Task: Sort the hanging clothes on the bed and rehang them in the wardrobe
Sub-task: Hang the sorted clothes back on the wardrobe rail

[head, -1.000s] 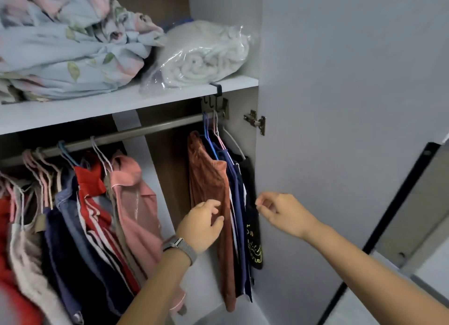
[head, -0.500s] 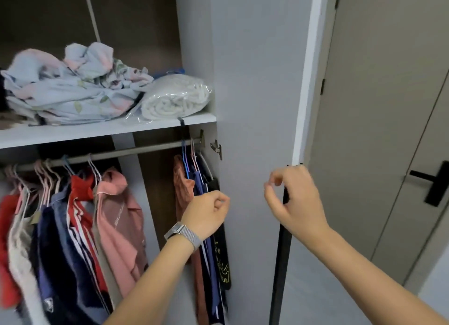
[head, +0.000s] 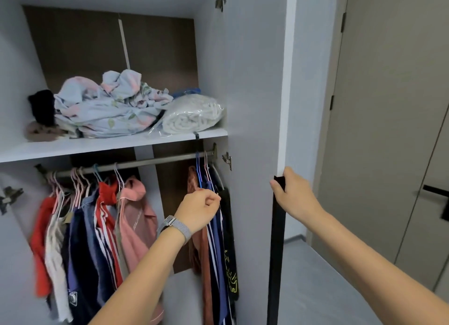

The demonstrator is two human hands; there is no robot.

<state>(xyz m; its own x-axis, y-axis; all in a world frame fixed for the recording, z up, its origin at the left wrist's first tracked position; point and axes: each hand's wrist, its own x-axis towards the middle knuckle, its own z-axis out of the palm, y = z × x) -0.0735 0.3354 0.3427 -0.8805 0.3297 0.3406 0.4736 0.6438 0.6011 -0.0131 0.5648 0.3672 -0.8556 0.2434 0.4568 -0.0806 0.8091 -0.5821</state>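
Clothes [head: 211, 239] hang at the rail's [head: 150, 164] right end, inside the wardrobe. Her right hand [head: 295, 193] grips the door's black handle [head: 277, 227]; the left hand [head: 198, 211] is a fist, holding nothing I can see.

I can find almost nothing readable here. The black hanging garment at the right end of the wardrobe rail [head: 230, 256] carries a yellow line print low on its front, but from my view it is too narrow and too creased to tell whether it is lettering or a drawing. The dark navy garment in the left group of clothes [head: 75, 286] has a small pale square patch near its hem, and it is too blurred for me to read. I see no other text, brand mark or number.
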